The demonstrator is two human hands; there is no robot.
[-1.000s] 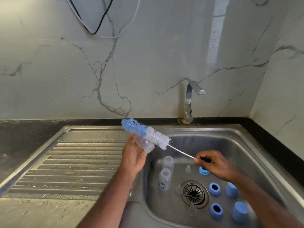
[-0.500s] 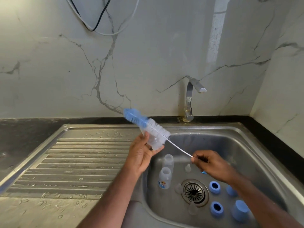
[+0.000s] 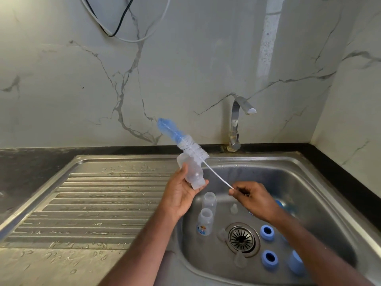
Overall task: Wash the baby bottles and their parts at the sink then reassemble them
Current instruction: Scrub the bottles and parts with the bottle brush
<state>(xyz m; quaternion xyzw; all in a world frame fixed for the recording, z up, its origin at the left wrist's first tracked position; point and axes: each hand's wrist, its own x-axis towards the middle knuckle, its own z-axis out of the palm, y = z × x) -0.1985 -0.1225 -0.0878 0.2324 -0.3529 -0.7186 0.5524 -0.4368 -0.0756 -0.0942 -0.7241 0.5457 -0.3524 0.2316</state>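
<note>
Head view looked down over a steel sink [image 3: 321,182] set into a dark desk [image 3: 31,162], with a ribbed drainboard [image 3: 92,203] to the left and a chrome tap [image 3: 237,124] against the marble wall. The left hand [image 3: 181,195] held a clear plastic baby bottle [image 3: 191,172] above the basin's left edge, thumb and fingers curled round its body, its grip clenched on it; the bottle was tilted, its open neck pointing down and to the right, its flat base up and to the left. The right hand [image 3: 253,197] pinched the thin white wire handle of a bottle brush [image 3: 185,143], grip closed on that handle. The brush slanted up to the left, its white bristles just behind the bottle's base, its blue bristled tip standing out against the wall; whether bristles touched the bottle could not be told. Down in the basin, two more clear bottles [image 3: 206,213] stood upright side by side, the nearer one bearing a small coloured label. Blue screw rings [image 3: 267,232] lay right of the round drain strainer [image 3: 241,238], a blue cap [image 3: 295,265] stood near them, and small clear teats [image 3: 233,209] rested on the basin floor around the drain.
</note>
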